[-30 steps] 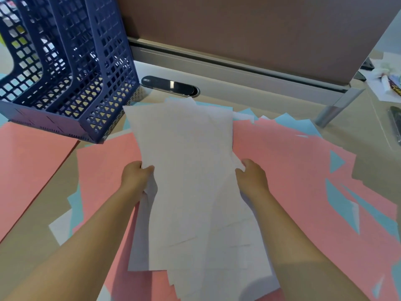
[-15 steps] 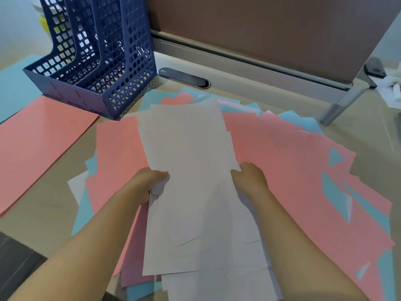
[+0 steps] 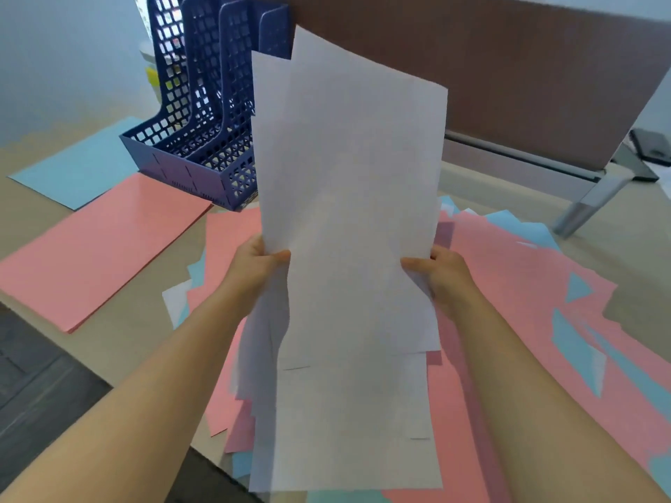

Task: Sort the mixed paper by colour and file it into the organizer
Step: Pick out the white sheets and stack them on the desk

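Note:
A stack of white sheets (image 3: 348, 197) stands nearly upright above the desk, its sheets unevenly aligned. My left hand (image 3: 256, 268) grips its left edge and my right hand (image 3: 441, 275) grips its right edge, thumbs on the front. The dark blue mesh organizer (image 3: 203, 114) with several upright slots stands at the back left, partly hidden behind the sheets. Underneath lies a mixed heap of pink and light blue paper (image 3: 515, 285). A tidy pink pile (image 3: 98, 245) and a light blue pile (image 3: 78, 172) lie at the left.
A brown partition panel (image 3: 526, 78) with a grey metal foot (image 3: 584, 205) closes the back of the beige desk (image 3: 130, 321). The desk's front edge runs diagonally at the lower left, with dark floor (image 3: 40, 386) beyond it. A dark object (image 3: 650, 147) lies at the far right.
Both hands have lifted the white stack off the heap and tipped it upright; it now covers part of the organizer. The camera view has shifted, showing more of the desk's left side.

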### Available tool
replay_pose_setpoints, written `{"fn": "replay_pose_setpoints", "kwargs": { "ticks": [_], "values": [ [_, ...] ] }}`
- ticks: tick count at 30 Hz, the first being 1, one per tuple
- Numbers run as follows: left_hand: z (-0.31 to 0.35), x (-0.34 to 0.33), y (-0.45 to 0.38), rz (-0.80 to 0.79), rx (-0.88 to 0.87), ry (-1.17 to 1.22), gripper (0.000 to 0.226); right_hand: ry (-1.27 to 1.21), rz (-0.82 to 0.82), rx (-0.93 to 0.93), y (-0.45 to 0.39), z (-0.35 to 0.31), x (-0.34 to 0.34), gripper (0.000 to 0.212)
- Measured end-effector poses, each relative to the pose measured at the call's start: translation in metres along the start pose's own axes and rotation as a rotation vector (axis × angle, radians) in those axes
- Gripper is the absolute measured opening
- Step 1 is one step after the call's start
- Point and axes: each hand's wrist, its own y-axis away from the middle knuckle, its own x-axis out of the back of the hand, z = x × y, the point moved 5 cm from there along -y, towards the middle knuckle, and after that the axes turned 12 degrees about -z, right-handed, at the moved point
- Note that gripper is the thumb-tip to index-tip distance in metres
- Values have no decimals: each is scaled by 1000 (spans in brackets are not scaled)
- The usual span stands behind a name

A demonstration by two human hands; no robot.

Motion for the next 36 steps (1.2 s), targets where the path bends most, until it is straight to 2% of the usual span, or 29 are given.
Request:
{"fn": "replay_pose_setpoints", "kwargs": {
  "ticks": [3, 6, 10, 13, 17, 21, 25, 27, 36],
  "values": [
    [31, 5, 0, 18, -59, 43, 32, -14, -29, 97, 5, -38, -10, 26],
    [74, 7, 2, 51, -168, 59, 38, -14, 12, 171, 19, -80, -17, 17],
    [126, 2, 5, 54, -304, 82, 31, 64, 62, 342, 35, -136, -21, 24],
    [152, 2, 4, 75, -349, 44, 28, 117, 90, 460, 43, -165, -26, 30],
    [169, 2, 2, 79, -383, 57, 30, 143, 130, 552, 48, -182, -33, 28],
    [166, 6, -1, 60, -378, 58, 40, 137, 156, 537, 43, -179, -33, 35],
    [153, 9, -6, 58, -334, 57, 46, 102, 79, 485, 36, -166, -34, 31],
    [150, 13, -12, 74, -318, 33, 48, 90, 100, 469, 31, -161, -30, 28],
    [138, 16, -31, -71, -305, 14, 35, 41, 112, 366, 14, -144, -17, 33]
  ]
}}
